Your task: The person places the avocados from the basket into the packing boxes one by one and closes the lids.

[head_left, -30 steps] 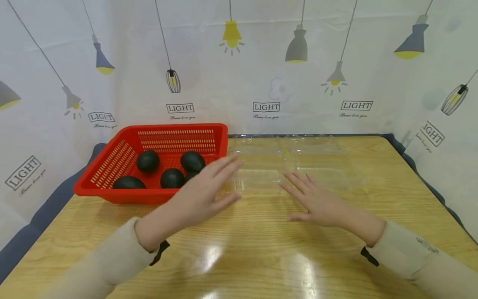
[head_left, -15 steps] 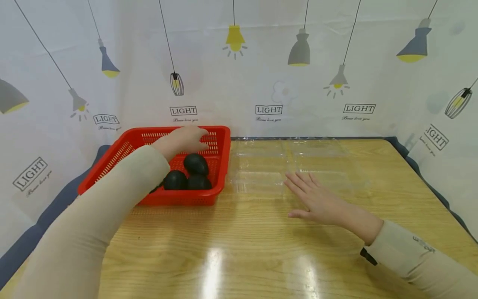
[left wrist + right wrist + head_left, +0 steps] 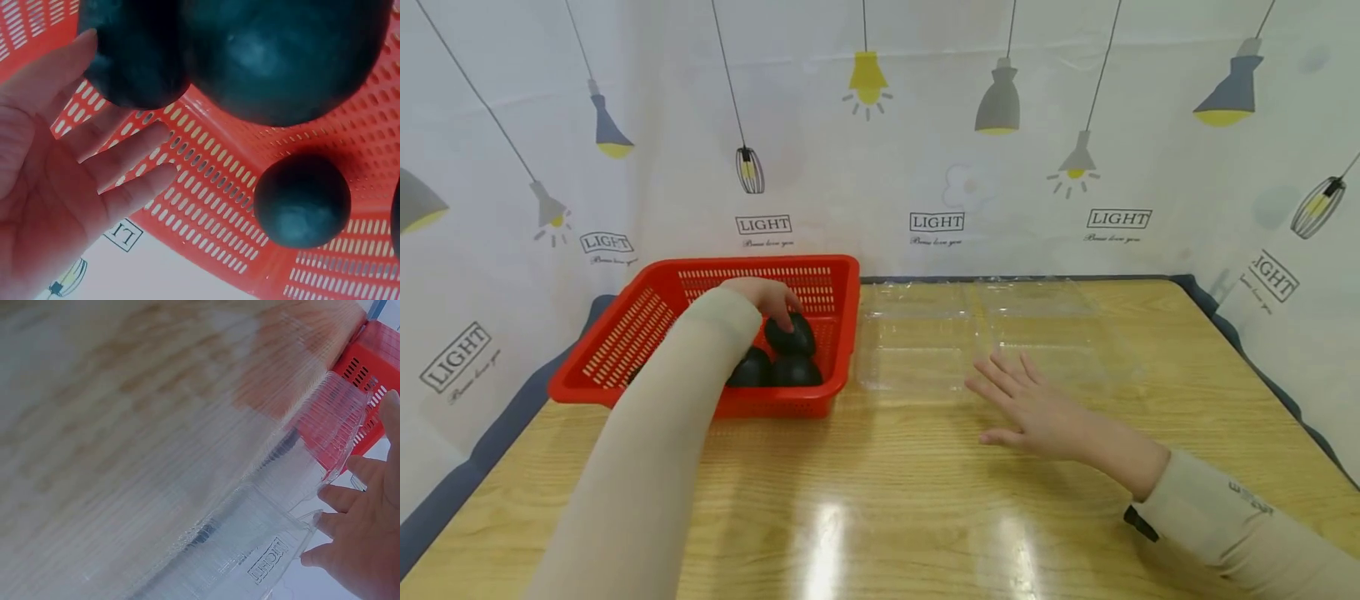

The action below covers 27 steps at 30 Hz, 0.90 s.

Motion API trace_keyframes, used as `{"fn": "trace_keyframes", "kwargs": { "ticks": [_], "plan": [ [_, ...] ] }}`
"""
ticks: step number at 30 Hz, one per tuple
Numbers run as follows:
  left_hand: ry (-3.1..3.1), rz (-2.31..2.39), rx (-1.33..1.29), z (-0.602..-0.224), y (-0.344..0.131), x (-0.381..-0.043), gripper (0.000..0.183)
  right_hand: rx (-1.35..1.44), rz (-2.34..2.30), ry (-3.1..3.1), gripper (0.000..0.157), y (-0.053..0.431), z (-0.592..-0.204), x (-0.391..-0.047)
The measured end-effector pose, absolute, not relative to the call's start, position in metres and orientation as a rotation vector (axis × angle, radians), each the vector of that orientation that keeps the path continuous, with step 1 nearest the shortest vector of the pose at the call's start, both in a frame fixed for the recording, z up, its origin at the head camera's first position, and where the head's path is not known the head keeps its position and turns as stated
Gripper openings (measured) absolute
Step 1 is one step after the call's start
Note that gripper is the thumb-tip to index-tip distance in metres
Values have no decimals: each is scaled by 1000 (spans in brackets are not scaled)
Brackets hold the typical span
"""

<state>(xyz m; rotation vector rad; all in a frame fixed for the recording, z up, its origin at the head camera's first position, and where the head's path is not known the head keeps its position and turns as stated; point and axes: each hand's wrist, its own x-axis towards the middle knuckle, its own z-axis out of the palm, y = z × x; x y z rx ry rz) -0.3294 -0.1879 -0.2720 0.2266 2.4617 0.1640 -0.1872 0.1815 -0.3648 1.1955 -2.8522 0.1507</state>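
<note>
In the head view my left hand reaches into the red basket, over a dark, egg-shaped avocado. The left wrist view shows the thumb tip against that avocado, while the other fingers stretch out past it, fairly straight. More avocados lie beside it, among them one at the near right corner; my forearm hides part of the basket. My right hand is spread, palm down, at the near edge of the clear plastic container. Its fingertips are at the rim in the right wrist view; firm contact cannot be made out.
The see-through container has two sections side by side, right of the basket; its edges are faint. Behind the wooden table hangs a white cloth printed with lamps. A dark blue strip runs along the table's edge.
My left hand has moved from in front of the basket's right side, up over it, and down to the avocado. The right hand has stayed almost still by the container.
</note>
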Motion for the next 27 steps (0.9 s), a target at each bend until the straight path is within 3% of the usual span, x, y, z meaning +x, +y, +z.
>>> {"fn": "trace_keyframes", "kwargs": {
  "ticks": [8, 17, 25, 27],
  "plan": [
    [2433, 199, 68, -277, -181, -328, 64, 1193, 157, -2870, 68, 182, -365, -187],
    [2456, 808, -680, -283, -186, -306, 84, 1201, 208, -2795, 66, 182, -367, -186],
    [2458, 780, -620, -287, -192, -310, 92, 1180, 254, -2803, 65, 182, -370, -185],
    [2467, 649, -463, -288, -193, -314, 87, 1181, 245, -2815, 66, 182, -369, -186]
  ]
}}
